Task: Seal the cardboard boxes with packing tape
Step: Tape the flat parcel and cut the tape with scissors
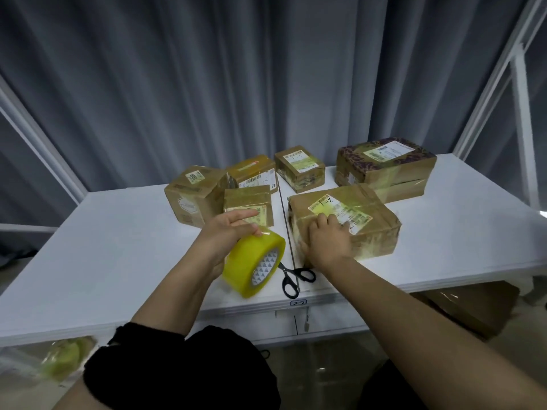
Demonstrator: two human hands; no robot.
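The left hand point(228, 232) grips a yellow tape roll point(251, 263) held just above the bench point(118, 232), beside the scissors point(297, 276). The right hand point(325, 241) lies open on the near left edge of the nearest box point(379, 229) (labelled, already glossy with tape), fingers pressing its top. Five more boxes point(299, 167) stand behind it.
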